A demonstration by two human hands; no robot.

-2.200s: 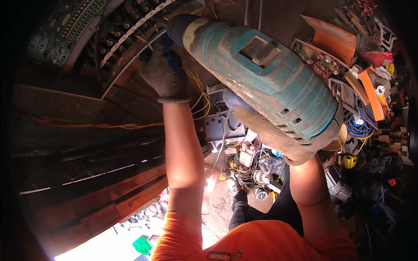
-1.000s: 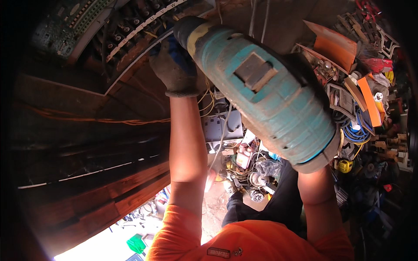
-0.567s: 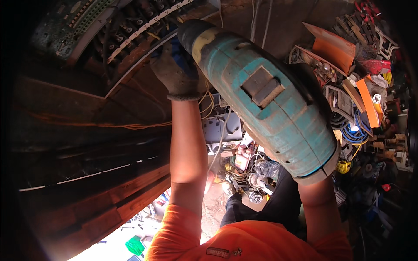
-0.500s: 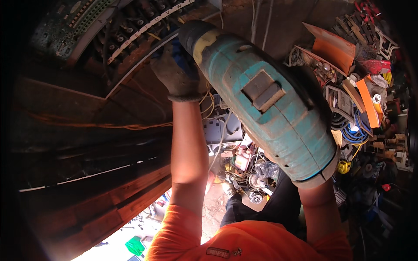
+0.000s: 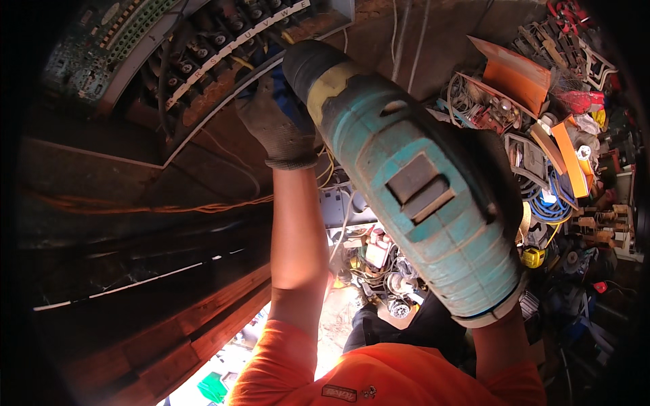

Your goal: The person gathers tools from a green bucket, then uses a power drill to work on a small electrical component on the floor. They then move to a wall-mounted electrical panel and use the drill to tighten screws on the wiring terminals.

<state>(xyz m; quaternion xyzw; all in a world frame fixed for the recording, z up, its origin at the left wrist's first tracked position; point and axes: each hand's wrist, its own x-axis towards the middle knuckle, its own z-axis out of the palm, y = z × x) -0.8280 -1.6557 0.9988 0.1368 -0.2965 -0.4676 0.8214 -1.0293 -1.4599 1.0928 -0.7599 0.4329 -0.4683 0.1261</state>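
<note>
A large teal power drill [image 5: 406,196] with a black nose and a yellow ring fills the middle of the view, slanting up to the left. My right hand [image 5: 489,162], in a dark glove, is shut on its handle, mostly hidden behind the tool's body. The drill's nose points at the lower edge of an open electrical cabinet, by a row of screw terminals [image 5: 203,51]. My left hand [image 5: 279,125], in a grey and blue work glove, is beside the nose at that edge. Its fingers look curled, but their tips and what they hold are hidden. A yellow wire [image 5: 242,62] shows close to them.
A green circuit board [image 5: 88,68] sits at the upper left. Orange wires [image 5: 149,206] run below the cabinet. On the right are piled tools, orange metal pieces [image 5: 518,78], blue cable [image 5: 552,206] and a yellow tape measure [image 5: 533,258]. More parts clutter the floor by my legs.
The drill has turned a little and its rear end has shifted down and left. Its nose stays by my left hand, which remains at the cabinet edge. The whole view has shifted slightly.
</note>
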